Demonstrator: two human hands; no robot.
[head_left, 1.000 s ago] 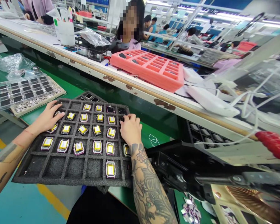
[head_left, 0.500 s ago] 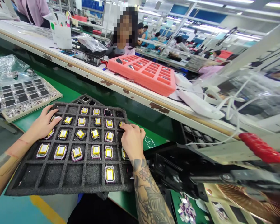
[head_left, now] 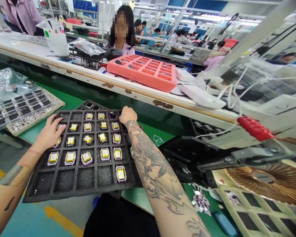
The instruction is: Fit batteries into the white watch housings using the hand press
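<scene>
A black foam tray (head_left: 85,179) with square compartments lies tilted in front of me. Several small device bodies with yellow-edged batteries (head_left: 87,139) sit in its pockets. My left hand (head_left: 48,132) rests over the tray's left edge, fingers and thumb spread around a device in a side pocket. At the far right corner is my right hand (head_left: 128,115), its fingers curled closed and turned away, so their contents are hidden. Beside it a dark-faced piece (head_left: 112,115) lies in the back row. My right forearm covers most of the right column.
Left stands a clear tray of black squares (head_left: 19,103) on a cream tray. A black press with a red handle (head_left: 258,127) stands at right, near a copper-coloured fan-like disc (head_left: 263,177). Across the raised shelf sit a pink foam tray (head_left: 143,70) and a person.
My right hand has moved away from me, from a right-column pocket to the tray's far right corner. My left hand stays at the left edge. The view has shifted slightly.
</scene>
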